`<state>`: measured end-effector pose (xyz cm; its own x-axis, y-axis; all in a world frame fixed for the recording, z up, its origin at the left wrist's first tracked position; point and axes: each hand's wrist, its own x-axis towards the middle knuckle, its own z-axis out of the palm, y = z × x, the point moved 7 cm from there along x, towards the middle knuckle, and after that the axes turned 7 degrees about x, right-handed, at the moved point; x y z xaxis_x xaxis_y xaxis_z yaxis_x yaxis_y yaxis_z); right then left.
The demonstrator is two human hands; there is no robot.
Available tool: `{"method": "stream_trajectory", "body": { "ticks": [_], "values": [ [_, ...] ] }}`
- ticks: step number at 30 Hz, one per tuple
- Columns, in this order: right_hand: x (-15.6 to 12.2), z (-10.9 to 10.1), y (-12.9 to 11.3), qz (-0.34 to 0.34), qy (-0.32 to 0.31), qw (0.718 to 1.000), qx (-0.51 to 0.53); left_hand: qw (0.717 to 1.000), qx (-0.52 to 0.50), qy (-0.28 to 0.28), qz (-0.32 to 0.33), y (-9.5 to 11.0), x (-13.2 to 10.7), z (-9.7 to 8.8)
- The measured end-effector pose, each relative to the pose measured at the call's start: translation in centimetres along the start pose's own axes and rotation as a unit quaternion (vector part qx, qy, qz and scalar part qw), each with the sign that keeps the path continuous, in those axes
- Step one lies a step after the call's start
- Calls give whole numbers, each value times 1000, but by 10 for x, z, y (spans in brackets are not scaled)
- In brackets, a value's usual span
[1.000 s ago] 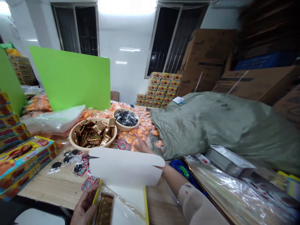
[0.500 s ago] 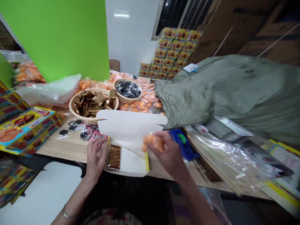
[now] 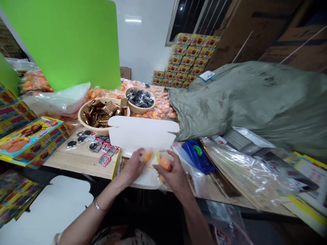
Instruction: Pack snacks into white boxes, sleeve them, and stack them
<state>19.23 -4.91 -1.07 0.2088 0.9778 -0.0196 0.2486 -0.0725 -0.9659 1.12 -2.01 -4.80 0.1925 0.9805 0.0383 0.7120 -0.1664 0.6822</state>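
Note:
An open white-lined box [image 3: 143, 134] with yellow edges sits at the table's front edge, its lid raised. A gold-wrapped bar [image 3: 124, 163] lies at its left end, partly hidden by my left hand [image 3: 133, 166]. That hand is over the box, with its fingertips closed on a small orange piece [image 3: 147, 156] in clear wrap. My right hand [image 3: 176, 175] is at the box's right end. Its thumb and fingers grip a larger orange piece [image 3: 166, 164], also in clear wrap; what the pieces are I cannot make out.
Behind the box stand a bowl of gold-wrapped bars [image 3: 81, 117] and a bowl of black wrapped discs [image 3: 139, 109]. Red-and-blue sachets [image 3: 106, 151] lie left of it. A blue tray [image 3: 196, 158], wooden sticks [image 3: 230, 170] and a green sack [image 3: 245, 98] are right. Printed boxes [image 3: 33, 139] stand left.
My left hand has moved right, from the box's left edge to over its middle. My right hand has lowered the orange goods toward the box, where they now show as separate pieces.

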Motion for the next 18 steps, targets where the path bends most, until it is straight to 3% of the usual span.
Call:
{"method": "stream_trajectory", "body": {
  "ticks": [3, 5, 10, 12, 14, 16, 18],
  "values": [
    [-6, 13, 13, 18, -5, 1000, 14, 979, 200, 36, 27, 9, -2, 5],
    [-7, 17, 17, -19, 23, 1000, -4, 966, 254, 37, 11, 11, -3, 4],
    [-9, 29, 17, -150, 77, 982, -83, 957, 277, -79, 13, 14, -3, 7],
    [-12, 39, 11, -216, 78, 962, -148, 952, 285, -109, 3, 13, 0, 8],
    [-19, 48, 3, -278, 88, 924, -246, 948, 295, -115, -7, 13, 4, 8],
    [-27, 52, -1, -313, 105, 879, -344, 946, 304, -111, -13, 16, 8, 7],
    [-31, 54, 4, -333, 78, 855, -391, 947, 306, -96, -12, 20, 9, 6]
  ]
}}
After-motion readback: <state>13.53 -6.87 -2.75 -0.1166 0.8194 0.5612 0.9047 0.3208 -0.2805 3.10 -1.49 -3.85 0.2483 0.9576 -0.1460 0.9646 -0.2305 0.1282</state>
